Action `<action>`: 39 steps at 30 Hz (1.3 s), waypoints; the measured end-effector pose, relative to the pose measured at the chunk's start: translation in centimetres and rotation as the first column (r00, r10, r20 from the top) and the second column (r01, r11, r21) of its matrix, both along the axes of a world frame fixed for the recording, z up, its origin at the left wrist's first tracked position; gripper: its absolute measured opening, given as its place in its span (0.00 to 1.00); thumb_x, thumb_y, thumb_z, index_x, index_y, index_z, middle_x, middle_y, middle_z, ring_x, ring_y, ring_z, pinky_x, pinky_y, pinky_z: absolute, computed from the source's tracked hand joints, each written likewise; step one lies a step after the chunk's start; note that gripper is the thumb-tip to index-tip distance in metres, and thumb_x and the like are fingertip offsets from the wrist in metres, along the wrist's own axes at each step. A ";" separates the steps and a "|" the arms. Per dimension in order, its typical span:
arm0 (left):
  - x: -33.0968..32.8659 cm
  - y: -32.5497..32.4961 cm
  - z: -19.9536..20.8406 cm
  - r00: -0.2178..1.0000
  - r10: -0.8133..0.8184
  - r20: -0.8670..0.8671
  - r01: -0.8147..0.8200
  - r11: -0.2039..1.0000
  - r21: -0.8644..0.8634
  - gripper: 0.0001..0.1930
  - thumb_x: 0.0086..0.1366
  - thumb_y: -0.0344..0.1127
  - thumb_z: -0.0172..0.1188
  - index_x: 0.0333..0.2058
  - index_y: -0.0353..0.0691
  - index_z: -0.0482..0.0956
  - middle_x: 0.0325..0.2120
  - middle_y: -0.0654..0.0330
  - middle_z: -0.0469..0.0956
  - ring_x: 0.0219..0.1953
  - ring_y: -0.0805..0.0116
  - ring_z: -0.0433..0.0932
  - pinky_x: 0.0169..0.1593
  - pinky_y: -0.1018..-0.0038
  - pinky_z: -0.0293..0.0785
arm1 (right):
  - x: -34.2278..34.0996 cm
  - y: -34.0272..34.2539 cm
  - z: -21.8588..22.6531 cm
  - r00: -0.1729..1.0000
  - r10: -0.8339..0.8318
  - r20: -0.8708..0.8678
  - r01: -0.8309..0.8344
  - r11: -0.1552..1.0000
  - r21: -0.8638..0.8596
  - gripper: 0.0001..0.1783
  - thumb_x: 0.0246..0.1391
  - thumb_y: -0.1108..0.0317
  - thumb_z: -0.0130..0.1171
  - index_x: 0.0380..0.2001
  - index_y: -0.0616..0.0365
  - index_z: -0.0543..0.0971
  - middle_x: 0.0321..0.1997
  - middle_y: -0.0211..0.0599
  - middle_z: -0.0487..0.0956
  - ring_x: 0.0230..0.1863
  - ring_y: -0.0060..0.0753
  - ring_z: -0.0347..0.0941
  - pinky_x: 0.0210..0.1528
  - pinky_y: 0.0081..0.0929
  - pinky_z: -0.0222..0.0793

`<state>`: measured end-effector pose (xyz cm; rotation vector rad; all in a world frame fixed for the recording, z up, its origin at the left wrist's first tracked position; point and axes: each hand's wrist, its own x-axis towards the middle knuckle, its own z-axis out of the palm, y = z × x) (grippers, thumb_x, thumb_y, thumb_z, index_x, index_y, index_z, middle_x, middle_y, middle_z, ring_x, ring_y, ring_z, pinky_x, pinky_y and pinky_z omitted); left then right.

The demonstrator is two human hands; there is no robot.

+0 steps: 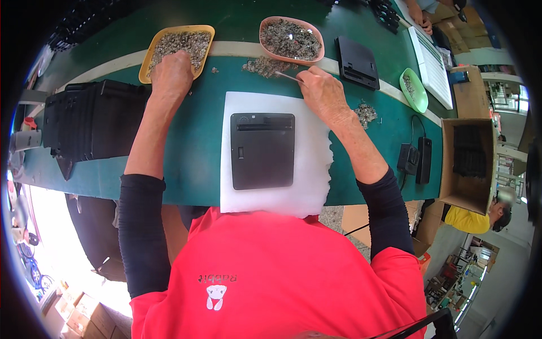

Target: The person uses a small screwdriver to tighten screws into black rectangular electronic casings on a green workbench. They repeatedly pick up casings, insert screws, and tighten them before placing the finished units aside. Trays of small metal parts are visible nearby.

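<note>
My left hand point(173, 72) reaches into a yellow tray point(148, 62) of small metal parts point(189, 46). Its fingers are bent together over the parts, and whatever they pinch is hidden. In my right hand point(323, 90) is a slim metal tool point(291, 77) that looks like tweezers. Its tip points left, at a loose heap of small clear and metallic pieces point(264, 66) on the table. Between my forearms a flat black plastic case point(262, 155) lies on a white foam sheet point(313, 169); a slotted strip runs along its far end.
A pink tray point(263, 42) of small parts stands beyond the heap. Farther right are another black case point(358, 63), a green bowl point(415, 93), a small pile of parts point(366, 113) and black power adapters point(415, 161). Stacked black cases point(96, 121) stand at left, a cardboard box point(446, 169) at right.
</note>
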<state>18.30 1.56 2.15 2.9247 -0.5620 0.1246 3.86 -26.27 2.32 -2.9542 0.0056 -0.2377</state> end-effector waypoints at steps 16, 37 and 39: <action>0.4 0.6 -1.2 0.993 -0.077 0.084 0.077 0.997 0.000 0.08 0.61 0.30 0.53 0.36 0.30 0.73 0.36 0.40 0.78 0.38 0.38 0.79 0.41 0.50 0.77 | -3.3 0.7 1.9 0.992 -0.079 -0.101 0.123 0.818 0.563 0.07 0.46 0.68 0.59 0.27 0.60 0.81 0.26 0.45 0.81 0.29 0.44 0.80 0.36 0.34 0.75; -0.6 1.8 -0.7 0.996 -0.062 0.071 0.089 0.864 -0.495 0.07 0.57 0.30 0.58 0.27 0.31 0.75 0.25 0.45 0.79 0.31 0.46 0.79 0.37 0.57 0.74 | -13.3 6.4 1.7 0.930 0.055 -0.365 0.267 0.581 0.769 0.09 0.49 0.68 0.65 0.26 0.63 0.79 0.21 0.34 0.80 0.23 0.22 0.77 0.29 0.22 0.71; -2.4 2.1 -0.5 0.992 0.000 0.128 0.078 0.797 -0.599 0.07 0.58 0.30 0.58 0.26 0.31 0.73 0.24 0.45 0.78 0.30 0.46 0.79 0.36 0.58 0.74 | -13.2 6.2 1.4 0.951 0.086 -0.297 0.187 0.603 0.775 0.07 0.49 0.70 0.65 0.27 0.62 0.79 0.21 0.32 0.80 0.23 0.19 0.76 0.26 0.19 0.69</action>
